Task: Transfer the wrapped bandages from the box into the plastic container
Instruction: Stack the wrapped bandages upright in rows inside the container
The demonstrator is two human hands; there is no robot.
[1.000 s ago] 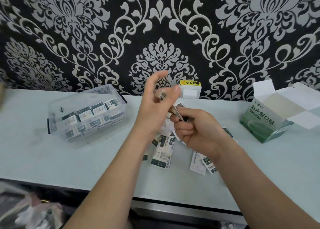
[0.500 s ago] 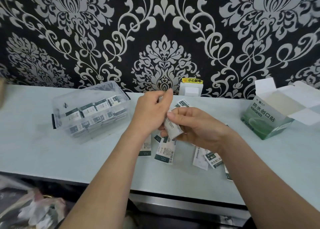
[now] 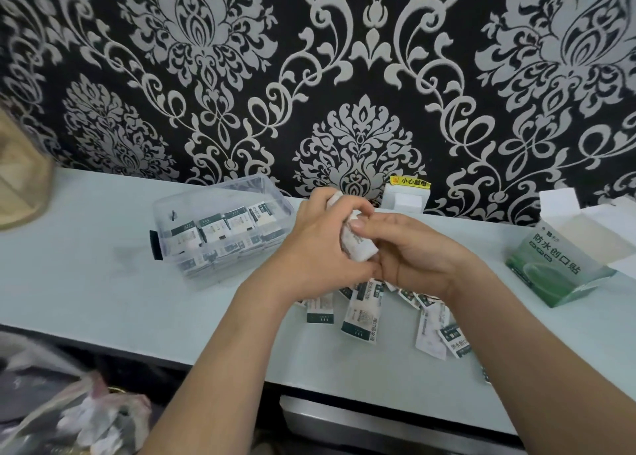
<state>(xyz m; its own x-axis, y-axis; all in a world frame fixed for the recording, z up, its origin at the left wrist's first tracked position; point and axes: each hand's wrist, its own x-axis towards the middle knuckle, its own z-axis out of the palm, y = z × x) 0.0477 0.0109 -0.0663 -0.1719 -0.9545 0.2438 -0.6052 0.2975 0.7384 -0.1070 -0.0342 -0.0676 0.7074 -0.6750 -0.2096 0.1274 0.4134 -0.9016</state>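
Closing in, left and right fingers (image 3: 385, 224) clasp the bandage stack (image 3: 358, 248).

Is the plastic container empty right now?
No: the plastic container already holds rows of wrapped bandages, visible through its clear wall.

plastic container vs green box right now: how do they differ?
The plastic container is clear; the green box is printed card.
The container holds rows of wrapped bandages; none show in the box's open end.
The container sits left of the hands, the box right.
Shared: both rest on the table, untouched; left hand and right hand both grip a bundle of bandages.
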